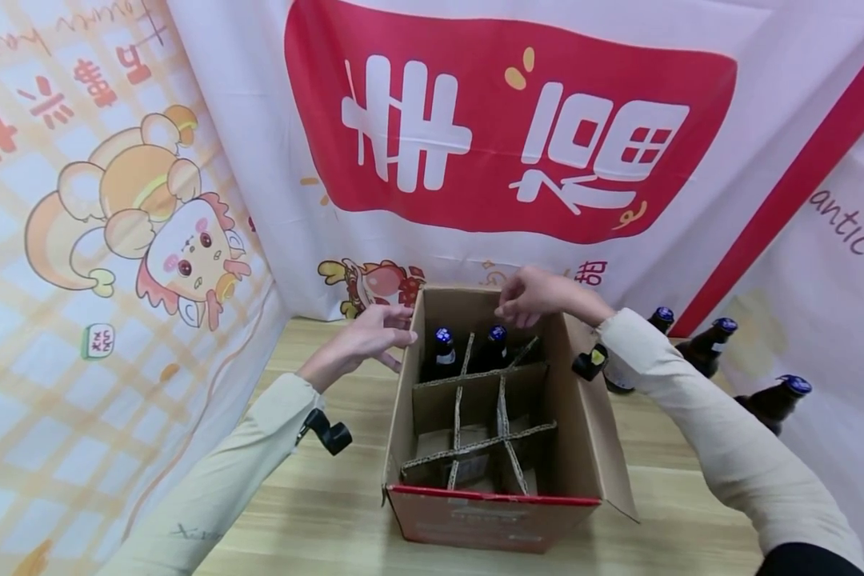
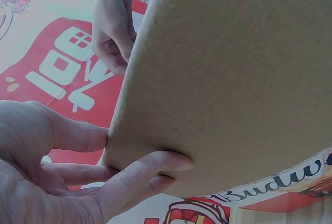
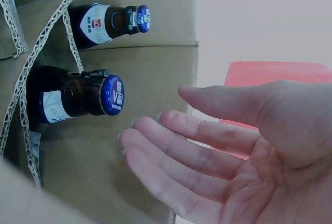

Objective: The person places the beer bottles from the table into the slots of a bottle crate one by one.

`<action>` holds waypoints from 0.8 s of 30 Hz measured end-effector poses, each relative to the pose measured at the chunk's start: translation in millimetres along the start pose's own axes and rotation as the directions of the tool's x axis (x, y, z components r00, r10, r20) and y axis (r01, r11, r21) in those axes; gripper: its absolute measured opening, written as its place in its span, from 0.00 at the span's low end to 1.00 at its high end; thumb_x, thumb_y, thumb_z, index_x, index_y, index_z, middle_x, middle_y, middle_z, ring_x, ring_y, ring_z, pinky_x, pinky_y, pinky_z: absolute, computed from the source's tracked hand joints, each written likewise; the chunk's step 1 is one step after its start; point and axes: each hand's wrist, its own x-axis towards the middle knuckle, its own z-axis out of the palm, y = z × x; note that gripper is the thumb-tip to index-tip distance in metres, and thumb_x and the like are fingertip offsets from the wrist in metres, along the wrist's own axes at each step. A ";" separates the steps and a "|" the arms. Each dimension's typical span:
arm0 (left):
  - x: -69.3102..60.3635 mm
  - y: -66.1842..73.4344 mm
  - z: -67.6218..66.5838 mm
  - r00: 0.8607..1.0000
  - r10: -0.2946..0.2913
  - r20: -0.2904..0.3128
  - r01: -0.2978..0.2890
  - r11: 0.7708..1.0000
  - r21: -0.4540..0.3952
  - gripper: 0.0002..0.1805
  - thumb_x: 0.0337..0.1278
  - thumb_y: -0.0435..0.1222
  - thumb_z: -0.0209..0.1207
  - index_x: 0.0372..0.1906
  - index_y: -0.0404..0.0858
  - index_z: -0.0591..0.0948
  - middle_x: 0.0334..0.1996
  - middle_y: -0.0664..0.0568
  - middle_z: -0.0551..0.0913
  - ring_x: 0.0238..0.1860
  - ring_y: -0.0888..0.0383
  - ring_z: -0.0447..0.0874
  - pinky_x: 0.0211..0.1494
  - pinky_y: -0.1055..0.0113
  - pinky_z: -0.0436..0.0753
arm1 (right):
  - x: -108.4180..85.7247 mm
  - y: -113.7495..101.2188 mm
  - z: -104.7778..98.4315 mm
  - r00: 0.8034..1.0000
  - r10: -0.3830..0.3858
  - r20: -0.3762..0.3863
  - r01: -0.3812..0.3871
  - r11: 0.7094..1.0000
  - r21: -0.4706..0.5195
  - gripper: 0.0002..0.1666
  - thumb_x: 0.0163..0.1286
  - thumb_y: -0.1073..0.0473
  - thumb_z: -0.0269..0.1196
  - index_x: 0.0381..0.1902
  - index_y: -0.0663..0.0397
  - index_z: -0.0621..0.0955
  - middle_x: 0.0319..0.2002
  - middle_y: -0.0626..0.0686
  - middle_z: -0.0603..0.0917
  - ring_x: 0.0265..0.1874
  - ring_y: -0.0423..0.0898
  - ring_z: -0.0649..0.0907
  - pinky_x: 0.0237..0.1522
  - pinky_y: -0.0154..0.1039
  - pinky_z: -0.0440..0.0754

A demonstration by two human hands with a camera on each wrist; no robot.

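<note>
- Box (image 1: 475, 522) looks partly filled: two bottles (image 1: 443, 352) near the loosely spread right hand (image 1: 531, 298).
- Three others (image 1: 704, 350) remain outside, right of that hand.
- Left hand (image 1: 366, 334), fingers parted, touches the box.

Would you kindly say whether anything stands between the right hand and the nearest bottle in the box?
Nothing visible: only open space separates the right hand from the bottle; the cardboard dividers end below its cap.

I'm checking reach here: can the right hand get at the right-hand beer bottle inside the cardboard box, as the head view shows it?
Probably yes: the right hand looks empty, nothing shows between its fingers and the beer bottle, and the cardboard box is open above it.
</note>
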 end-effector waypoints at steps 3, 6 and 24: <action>0.2 -0.4 0.1 1.000 -0.004 -0.002 0.004 1.000 -0.001 0.36 0.72 0.28 0.58 0.80 0.27 0.60 0.75 0.30 0.67 0.68 0.35 0.74 0.43 0.55 0.94 | -4.5 5.7 -2.7 0.999 -0.021 -0.027 0.022 0.999 0.038 0.12 0.77 0.61 0.65 0.46 0.68 0.85 0.41 0.66 0.89 0.36 0.57 0.91 0.40 0.46 0.94; 0.2 -0.5 0.0 1.000 -0.004 -0.003 0.004 1.000 -0.003 0.36 0.72 0.28 0.58 0.80 0.27 0.59 0.75 0.29 0.67 0.68 0.34 0.74 0.43 0.55 0.94 | -9.2 11.5 -4.6 0.997 -0.040 -0.062 0.046 0.995 0.093 0.14 0.76 0.63 0.65 0.51 0.70 0.84 0.42 0.68 0.89 0.37 0.59 0.91 0.40 0.46 0.94; 0.5 -2.7 0.4 1.000 0.023 -0.002 -0.023 1.000 0.007 0.36 0.72 0.28 0.58 0.79 0.26 0.60 0.73 0.29 0.69 0.67 0.34 0.76 0.43 0.55 0.95 | -46.8 58.1 -7.0 0.895 -0.048 -0.444 0.167 0.958 0.234 0.19 0.79 0.58 0.63 0.59 0.66 0.83 0.48 0.69 0.89 0.36 0.50 0.92 0.33 0.36 0.92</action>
